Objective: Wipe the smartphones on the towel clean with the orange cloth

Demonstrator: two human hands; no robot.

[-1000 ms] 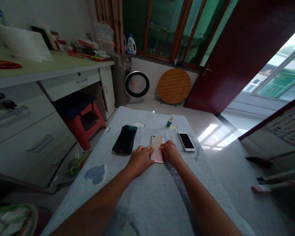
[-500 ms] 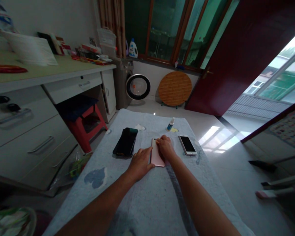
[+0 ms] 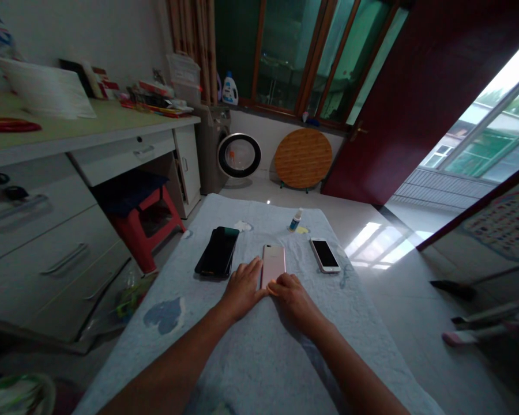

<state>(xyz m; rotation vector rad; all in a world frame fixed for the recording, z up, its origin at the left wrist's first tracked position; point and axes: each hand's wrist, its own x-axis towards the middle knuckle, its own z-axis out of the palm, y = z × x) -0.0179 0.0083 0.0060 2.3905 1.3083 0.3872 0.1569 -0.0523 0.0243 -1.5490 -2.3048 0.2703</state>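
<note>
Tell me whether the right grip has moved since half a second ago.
Yes. Judged against the pink phone, the right grip has moved from the camera end to the end nearest the person.

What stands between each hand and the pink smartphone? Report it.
Nothing visible stands between the left hand and the pink smartphone; its fingers meet the left edge. At the lower end, the right hand has a small orange item at its fingers, apparently between them and the phone.

desk [image 3: 251, 357]: open beyond pink phone [image 3: 274, 266] | black phones [image 3: 218, 252] block left | white phone [image 3: 324, 255], bottle [image 3: 296, 220] block right
</note>
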